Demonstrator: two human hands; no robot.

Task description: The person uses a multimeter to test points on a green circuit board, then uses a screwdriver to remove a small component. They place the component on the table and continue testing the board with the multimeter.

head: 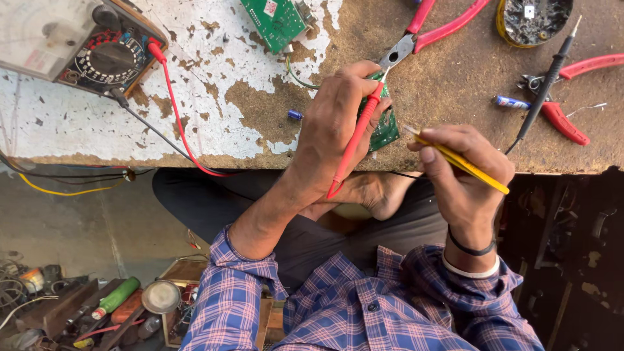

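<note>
Fingers of the left hand [338,120] pinch the red probe [356,140] against the green board [385,130] at the bench edge; right hand [465,169], beside the board, grips a yellow tool [465,162]. Keep the tip steady.

Left hand [338,123] reaches forward, fingers curled shut in a pinch grip. Right hand [465,172] sits nearer the body, fingers pinched closed, wrist bent.

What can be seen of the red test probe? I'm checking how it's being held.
The red test probe is a slim red plastic stick, tilted, with its tip end up at the green circuit board and its tail down past the bench edge. The left hand grips it along its upper half. A red lead runs from the analogue multimeter toward it.
</note>
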